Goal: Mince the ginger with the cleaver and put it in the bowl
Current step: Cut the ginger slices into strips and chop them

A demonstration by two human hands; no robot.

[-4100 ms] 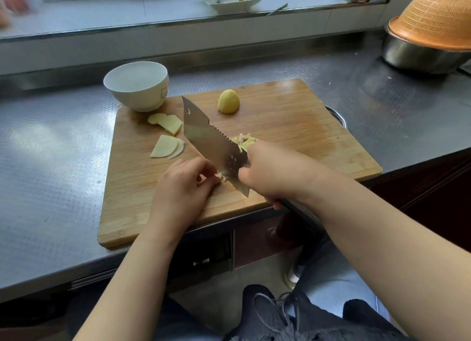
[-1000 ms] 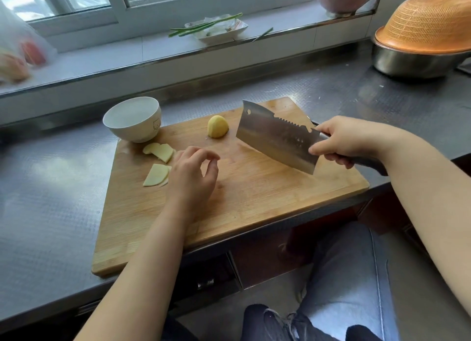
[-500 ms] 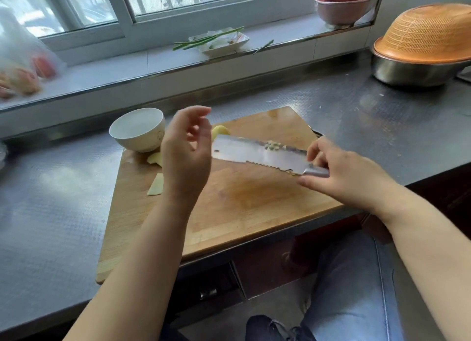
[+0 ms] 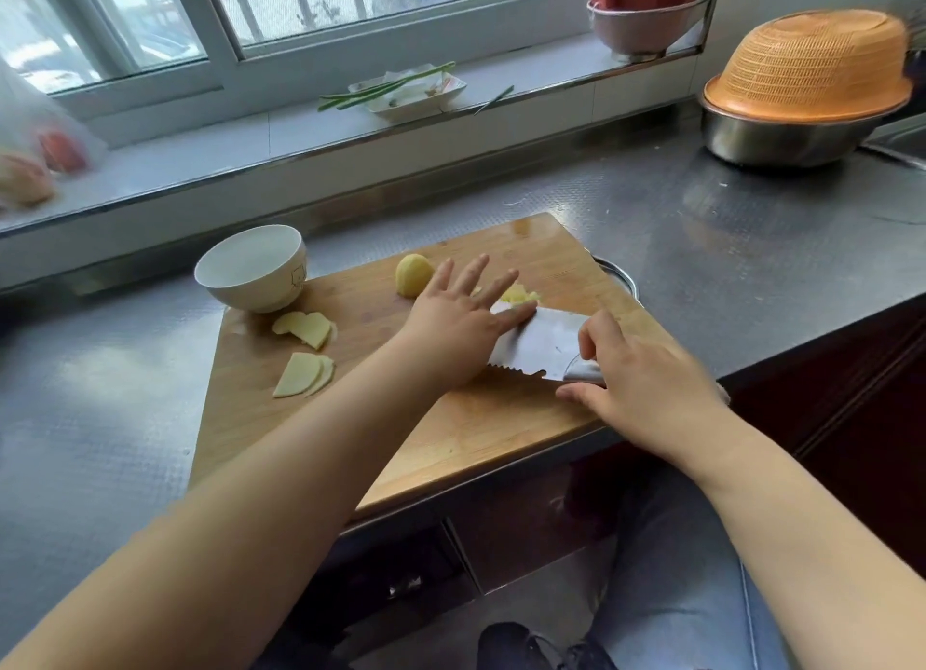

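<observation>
- Your steel counter runs under the window, and the cutting board lies on it at the near edge, turned at a slant.
- At the counter's far right corner, an orange colander sits upside down on a metal basin.
- Your left hand lies with its fingers straight and spread, pressing flat on the cleaver, which rests on its side near the board's right edge.
- Your right hand curls round the cleaver's handle end, thumb and forefinger on either side of the blade's heel.
- The white bowl stands at the board's far left corner, its base overlapping the board's edge.
- A whole ginger piece sits by the board's far edge, just beside your left fingers.
- Two small heaps of ginger slices lie near the board's left edge, close to the bowl.
- The chopped ginger lies just beyond the blade, at your left fingertips.
</observation>
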